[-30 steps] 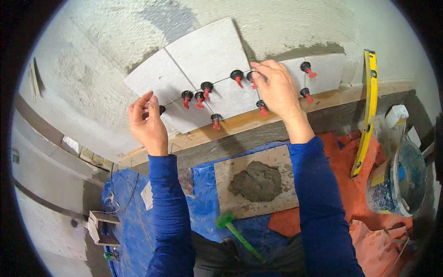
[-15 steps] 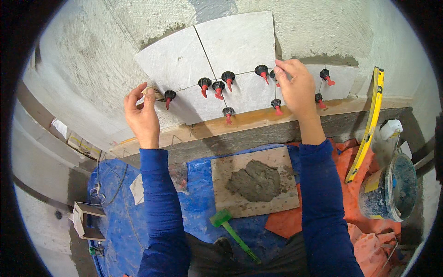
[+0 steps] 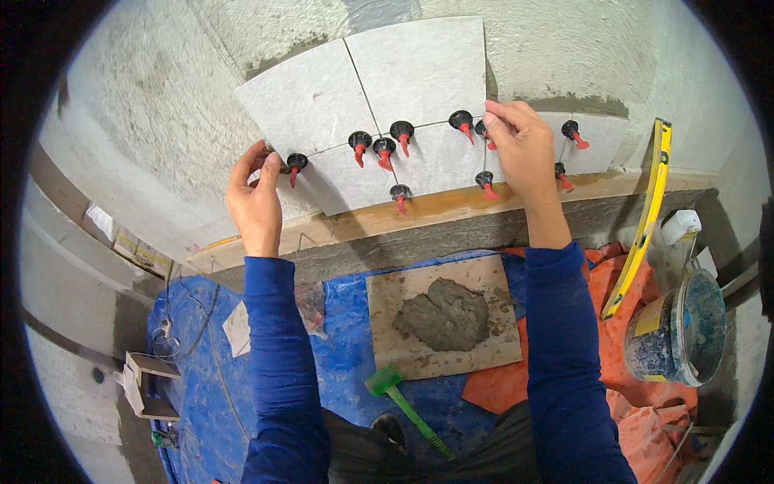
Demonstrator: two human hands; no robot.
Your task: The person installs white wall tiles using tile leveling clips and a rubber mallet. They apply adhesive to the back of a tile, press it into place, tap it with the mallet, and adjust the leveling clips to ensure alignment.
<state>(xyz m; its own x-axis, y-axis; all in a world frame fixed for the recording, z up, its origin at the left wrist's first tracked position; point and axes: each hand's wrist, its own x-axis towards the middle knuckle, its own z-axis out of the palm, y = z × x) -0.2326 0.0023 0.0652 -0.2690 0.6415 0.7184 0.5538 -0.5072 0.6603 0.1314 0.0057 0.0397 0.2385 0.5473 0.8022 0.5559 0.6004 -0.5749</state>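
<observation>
Two light grey tiles sit side by side on the wall, an upper left tile point(image 3: 306, 97) and an upper right tile point(image 3: 423, 68), above a row of lower tiles point(image 3: 439, 161). Black and red levelling clips point(image 3: 401, 133) stick out along the joints. My left hand point(image 3: 256, 206) is at the upper left tile's lower left corner, beside one clip point(image 3: 296, 164); its fingers are closed, and what lies between them is hidden. My right hand point(image 3: 524, 157) pinches the right edge of the upper right tile near its lower corner. Its fingers partly cover another clip.
A wooden batten point(image 3: 355, 222) runs under the tiles. Below lie a board point(image 3: 383, 282) with mortar point(image 3: 447, 315), a green mallet point(image 3: 407, 407) and blue sheeting point(image 3: 343, 363). A yellow spirit level point(image 3: 645, 218) leans at right, near a bucket point(image 3: 653, 339) and orange sheeting point(image 3: 617, 262).
My left hand has moved slightly right and up, its fingers closing at the tile's corner. My right hand stays at the tile edge, with its fingers slightly shifted.
</observation>
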